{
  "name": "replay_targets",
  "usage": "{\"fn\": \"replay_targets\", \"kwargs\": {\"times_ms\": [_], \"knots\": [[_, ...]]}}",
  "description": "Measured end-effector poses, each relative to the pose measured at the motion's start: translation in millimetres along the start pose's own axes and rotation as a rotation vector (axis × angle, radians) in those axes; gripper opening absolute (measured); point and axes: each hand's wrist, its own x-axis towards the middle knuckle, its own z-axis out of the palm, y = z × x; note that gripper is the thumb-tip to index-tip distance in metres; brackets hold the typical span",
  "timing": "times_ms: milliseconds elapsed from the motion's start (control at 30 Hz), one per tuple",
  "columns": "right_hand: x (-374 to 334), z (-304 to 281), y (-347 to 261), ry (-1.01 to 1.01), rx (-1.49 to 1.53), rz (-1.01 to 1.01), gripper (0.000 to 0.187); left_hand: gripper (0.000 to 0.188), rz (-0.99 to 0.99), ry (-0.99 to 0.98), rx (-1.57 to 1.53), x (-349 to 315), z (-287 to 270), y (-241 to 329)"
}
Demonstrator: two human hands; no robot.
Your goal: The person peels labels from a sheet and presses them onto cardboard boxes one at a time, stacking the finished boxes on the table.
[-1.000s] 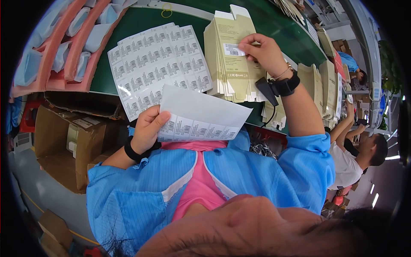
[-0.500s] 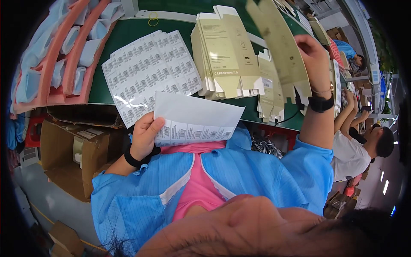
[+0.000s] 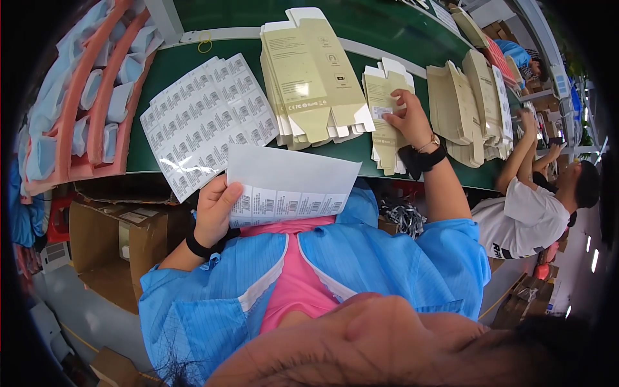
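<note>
My left hand (image 3: 215, 208) is closed on a sheet of barcode labels (image 3: 284, 173), thumb on top. The sheet's upper part is bare backing, and a row of labels lines its lower edge. My right hand (image 3: 412, 121) is over a small stack of flat, olive-coloured cartons (image 3: 385, 143). Its fingers are curved and apart, with the thumb tip near a white label (image 3: 382, 112) on the top carton. Left of that stack lies a taller pile of flattened cartons (image 3: 313, 74). More barcode label sheets (image 3: 206, 113) rest on the green table.
Another row of flat cartons (image 3: 454, 106) lies at the right. A pink rack (image 3: 103, 84) with pale blue pouches stands at the left. Below the table edge is an open cardboard box (image 3: 103, 258). A co-worker in a white shirt (image 3: 525, 216) sits to the right.
My right hand has let go of a flat carton, now on the right, and come back left over the small stack. My left hand still holds the label sheet.
</note>
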Motion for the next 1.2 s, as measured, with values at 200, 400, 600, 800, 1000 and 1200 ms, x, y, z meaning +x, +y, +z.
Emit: {"fn": "replay_targets", "kwargs": {"times_ms": [200,400,600,800,1000,1200], "knots": [[-13,-12,-29,0.164,-0.286,-0.116,0.041,0.027,0.004,0.030,0.013,2,12,4],[-30,-12,-20,-0.071,-0.243,-0.236,0.044,0.027,0.002,0.020,0.041,1,9,0],[-40,1,-10,-0.033,-0.485,-0.354,0.045,0.027,0.035,0.050,-0.005,3,11,2],[-52,-19,-52,0.083,-0.301,-0.307,0.046,0.027,0.095,0.094,-0.058,3,12,8],[-85,-4,-146,-0.054,0.212,-0.730,0.056,0.024,0.160,0.122,-0.109,2,20,14],[-86,23,-155,-0.002,0.154,-0.678,0.056,0.022,0.216,0.188,-0.103,6,28,21]]}}
